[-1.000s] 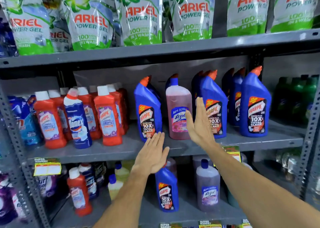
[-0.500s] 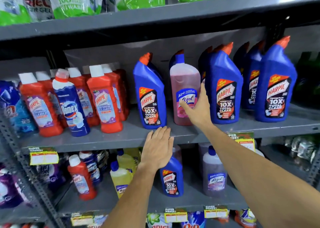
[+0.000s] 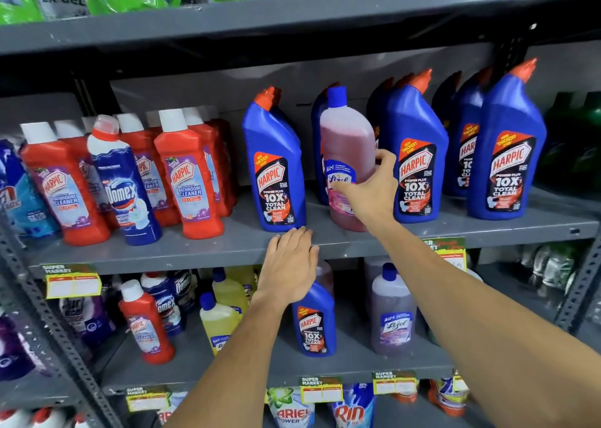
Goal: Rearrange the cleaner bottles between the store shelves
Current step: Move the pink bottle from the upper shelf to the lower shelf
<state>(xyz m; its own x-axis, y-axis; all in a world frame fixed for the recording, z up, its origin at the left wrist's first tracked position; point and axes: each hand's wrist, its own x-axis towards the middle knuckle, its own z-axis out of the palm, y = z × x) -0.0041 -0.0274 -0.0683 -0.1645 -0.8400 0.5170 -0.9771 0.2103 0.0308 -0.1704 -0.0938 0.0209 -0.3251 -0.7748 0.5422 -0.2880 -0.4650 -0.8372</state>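
Note:
A pink Lizol bottle (image 3: pixel 346 141) with a blue cap stands on the middle shelf (image 3: pixel 201 252) between blue Harpic bottles (image 3: pixel 276 164). My right hand (image 3: pixel 370 190) is wrapped around its lower half, fingers on its right side and thumb across the label. My left hand (image 3: pixel 289 265) lies flat on the front edge of the middle shelf, holding nothing, fingers together. On the lower shelf (image 3: pixel 260 366), just under that hand, stand a single blue Harpic bottle (image 3: pixel 313 320) and a pale purple Lizol bottle (image 3: pixel 393 314).
Red Harpic bathroom cleaner bottles (image 3: pixel 188 174) and a Domex bottle (image 3: pixel 125 180) fill the middle shelf's left. More blue Harpic bottles (image 3: pixel 507 148) stand on the right. Yellow bottles (image 3: pixel 219 320) and a red bottle (image 3: pixel 146 323) sit below. Ariel pouches hang on top.
My right hand has gone from an open palm in front of the bottles to a grasp around the pink Lizol bottle. My left hand has settled onto the shelf edge. The view has moved closer.

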